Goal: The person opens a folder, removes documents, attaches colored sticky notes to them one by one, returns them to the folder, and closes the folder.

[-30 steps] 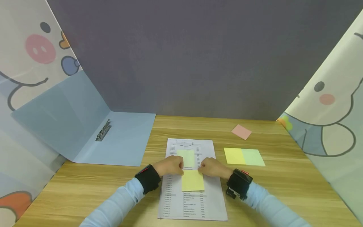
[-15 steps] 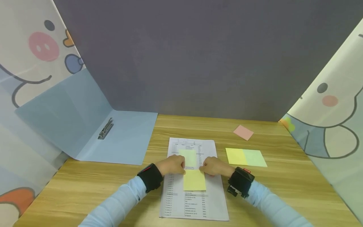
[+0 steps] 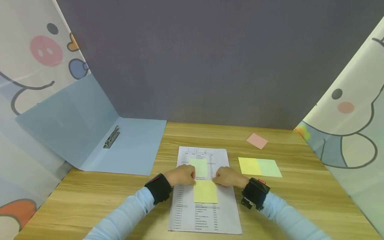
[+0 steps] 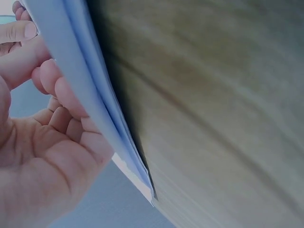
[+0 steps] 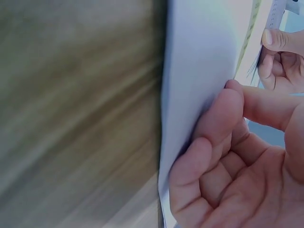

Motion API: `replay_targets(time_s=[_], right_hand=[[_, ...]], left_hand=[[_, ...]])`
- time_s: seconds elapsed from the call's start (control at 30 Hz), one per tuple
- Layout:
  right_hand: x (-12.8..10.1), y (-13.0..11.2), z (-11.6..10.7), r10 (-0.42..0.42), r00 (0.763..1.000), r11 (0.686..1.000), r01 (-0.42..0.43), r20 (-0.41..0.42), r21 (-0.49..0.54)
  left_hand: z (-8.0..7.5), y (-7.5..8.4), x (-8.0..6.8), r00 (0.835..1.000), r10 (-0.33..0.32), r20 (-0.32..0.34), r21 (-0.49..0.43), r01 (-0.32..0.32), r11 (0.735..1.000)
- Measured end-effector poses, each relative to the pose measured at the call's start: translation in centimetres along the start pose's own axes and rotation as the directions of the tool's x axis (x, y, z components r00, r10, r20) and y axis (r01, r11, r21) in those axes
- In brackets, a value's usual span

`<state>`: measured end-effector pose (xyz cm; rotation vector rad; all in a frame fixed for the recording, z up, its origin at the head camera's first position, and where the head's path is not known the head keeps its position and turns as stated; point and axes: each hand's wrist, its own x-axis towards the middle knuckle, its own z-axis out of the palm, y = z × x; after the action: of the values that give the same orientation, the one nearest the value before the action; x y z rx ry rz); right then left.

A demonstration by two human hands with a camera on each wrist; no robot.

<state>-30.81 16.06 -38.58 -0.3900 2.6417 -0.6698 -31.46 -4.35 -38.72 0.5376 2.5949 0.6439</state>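
Head | 2 curled hands [image 3: 181, 175] at square yellow note [image 3: 205, 192] | printed paper [image 3: 183, 213]

One sticky note [image 3: 205, 192] is showing yellow, its printed paper [image 3: 207, 216] white with black rows. At the paper's ten o'clock, the clip folder [image 3: 138, 146] is showing blue.

Looks like smooth, slightly glossy wood on the table [image 3: 90, 193]. At nine o'clock, seems smooth on the blue folder [image 3: 136, 146], with shiny metal on its clip [image 3: 111, 137]. At six, shows matt paper in printed sheets [image 3: 183, 216] and yellow note [image 3: 205, 194]. At twelve, appears matt on the grey panel [image 3: 210, 60].
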Motion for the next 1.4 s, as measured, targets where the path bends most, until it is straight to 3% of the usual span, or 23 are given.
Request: replay_targets(time_s=[0.23, 0.5, 0.8, 1.07, 1.4], right_hand=[[0.1, 0.1, 0.0, -0.02, 1.0, 1.0, 0.02, -0.003, -0.01], [0.7, -0.8, 0.5, -0.067, 0.995, 0.994, 0.061, -0.074, -0.086], [1.8, -3.1, 1.4, -0.084, 0.996, 0.986, 0.078, -0.035, -0.149], [2.3, -4.2, 1.6, -0.037, 0.999, 0.978, 0.032, -0.02, -0.206], [2.2, -4.7, 1.3, 0.018, 1.0, 0.966, -0.023, -0.023, -0.258]], left_hand=[[-0.2, 0.2, -0.3, 1.0, 0.011, -0.006, 0.002, -0.011, 1.0], [0.1, 0.0, -0.3, 1.0, -0.007, 0.004, -0.025, 0.007, 1.0], [0.1, -0.1, -0.2, 1.0, 0.002, 0.004, -0.015, -0.002, 1.0], [0.0, -0.1, -0.2, 0.999, 0.032, -0.002, -0.032, -0.032, 0.999], [-0.1, 0.1, -0.1, 1.0, 0.003, 0.006, -0.007, -0.003, 1.0]])
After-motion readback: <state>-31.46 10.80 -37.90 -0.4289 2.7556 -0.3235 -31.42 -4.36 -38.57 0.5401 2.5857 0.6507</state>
